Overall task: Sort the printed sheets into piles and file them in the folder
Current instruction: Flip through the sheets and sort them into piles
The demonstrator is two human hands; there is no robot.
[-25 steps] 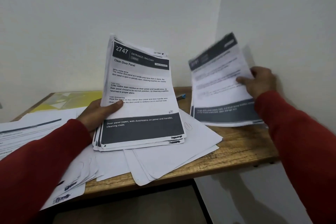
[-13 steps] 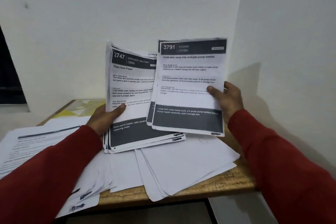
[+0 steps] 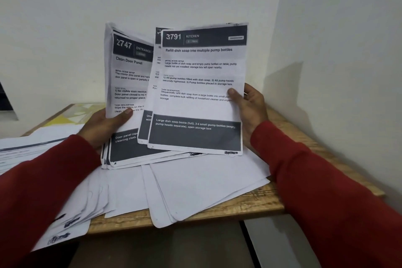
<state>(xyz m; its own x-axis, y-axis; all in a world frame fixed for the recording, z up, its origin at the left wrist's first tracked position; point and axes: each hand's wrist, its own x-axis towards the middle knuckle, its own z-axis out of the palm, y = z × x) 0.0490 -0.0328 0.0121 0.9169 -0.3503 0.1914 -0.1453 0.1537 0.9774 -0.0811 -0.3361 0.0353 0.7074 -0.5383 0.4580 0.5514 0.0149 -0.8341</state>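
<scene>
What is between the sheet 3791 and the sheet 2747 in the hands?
In the head view, one more printed sheet sits between sheet 3791 and sheet 2747; only its left edge shows.

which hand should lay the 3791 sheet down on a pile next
Right. The right hand already pinches the 3791 sheet, while the left hand holds the stack.

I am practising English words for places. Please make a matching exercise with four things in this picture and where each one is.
Things:
1. sheet 3791
2. stack topped by sheet 2747
3. blank-side-up sheets
4. yellow folder

Places:
A. held in the left hand
B. flat on the table's front edge
C. held in the right hand
D. far left, near the wall

Pairs: 1-C, 2-A, 3-B, 4-D
</scene>
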